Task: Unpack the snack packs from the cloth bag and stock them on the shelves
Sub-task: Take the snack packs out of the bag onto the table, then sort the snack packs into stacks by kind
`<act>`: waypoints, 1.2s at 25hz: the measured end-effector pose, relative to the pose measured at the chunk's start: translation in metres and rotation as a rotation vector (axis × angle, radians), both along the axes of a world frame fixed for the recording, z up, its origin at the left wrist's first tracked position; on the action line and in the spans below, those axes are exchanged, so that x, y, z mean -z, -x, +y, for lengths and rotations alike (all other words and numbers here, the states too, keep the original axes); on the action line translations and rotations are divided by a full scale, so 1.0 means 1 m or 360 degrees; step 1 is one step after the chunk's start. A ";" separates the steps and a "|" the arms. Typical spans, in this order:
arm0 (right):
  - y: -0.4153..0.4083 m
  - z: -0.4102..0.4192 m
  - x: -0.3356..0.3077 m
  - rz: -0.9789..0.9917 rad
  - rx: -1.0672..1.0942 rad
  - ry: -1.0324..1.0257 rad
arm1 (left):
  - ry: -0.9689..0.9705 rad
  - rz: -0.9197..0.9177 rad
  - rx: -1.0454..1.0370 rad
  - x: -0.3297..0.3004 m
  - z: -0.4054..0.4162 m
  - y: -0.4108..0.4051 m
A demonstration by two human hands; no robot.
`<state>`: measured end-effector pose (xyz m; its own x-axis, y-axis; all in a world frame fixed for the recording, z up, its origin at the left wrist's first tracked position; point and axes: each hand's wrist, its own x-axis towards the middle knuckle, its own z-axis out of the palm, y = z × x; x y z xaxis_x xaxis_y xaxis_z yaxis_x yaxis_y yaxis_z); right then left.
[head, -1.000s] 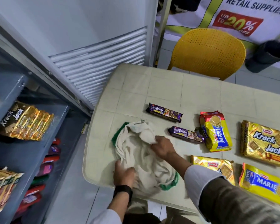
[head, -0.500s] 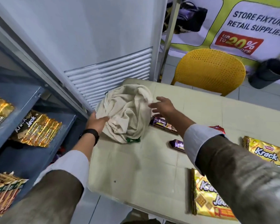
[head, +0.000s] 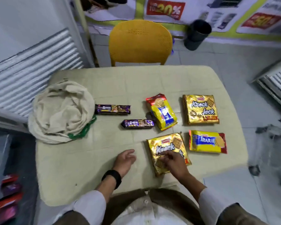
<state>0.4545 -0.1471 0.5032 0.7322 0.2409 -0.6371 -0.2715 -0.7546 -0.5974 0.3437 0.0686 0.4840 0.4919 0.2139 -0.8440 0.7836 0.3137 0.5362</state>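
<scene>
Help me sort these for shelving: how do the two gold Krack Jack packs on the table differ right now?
The far Krack Jack pack lies square to the table edge with nothing touching it; the near Krack Jack pack lies turned at an angle. The right hand rests on the near pack and hides part of its front, while the far pack's front is fully visible. Both are gold, flat, face up and look alike.

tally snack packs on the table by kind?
Krack Jack packs: 2, far and near, the latter under the right hand
Marie packs: 2
Purple packs: 2
Total: 6
</scene>
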 end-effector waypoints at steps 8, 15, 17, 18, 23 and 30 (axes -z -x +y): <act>-0.072 -0.069 0.001 0.0023 0.0092 0.0197 | 0.0303 0.0213 -0.0320 -0.020 -0.082 -0.067; -0.104 -0.085 -0.011 0.0583 0.0188 -0.0274 | 0.0093 0.0131 -0.0545 -0.034 -0.127 -0.075; -0.114 -0.096 -0.020 0.0562 0.0120 -0.0323 | 0.0029 0.0124 -0.0530 -0.058 -0.138 -0.086; -0.123 -0.103 -0.027 0.0547 0.0107 -0.0367 | -0.0023 0.0105 -0.0541 -0.071 -0.144 -0.096; -0.196 -0.130 -0.046 0.0452 0.0255 -0.0647 | -0.0216 -0.0145 -0.0497 -0.107 -0.151 -0.171; -0.314 -0.153 -0.058 0.0241 0.0610 -0.0624 | -0.0147 -0.0290 -0.0203 -0.109 -0.182 -0.320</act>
<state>0.7689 -0.2999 0.5608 0.7215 0.2157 -0.6579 -0.5865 -0.3147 -0.7463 0.6640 -0.1132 0.5932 0.5980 0.3564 -0.7179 0.6285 0.3473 0.6960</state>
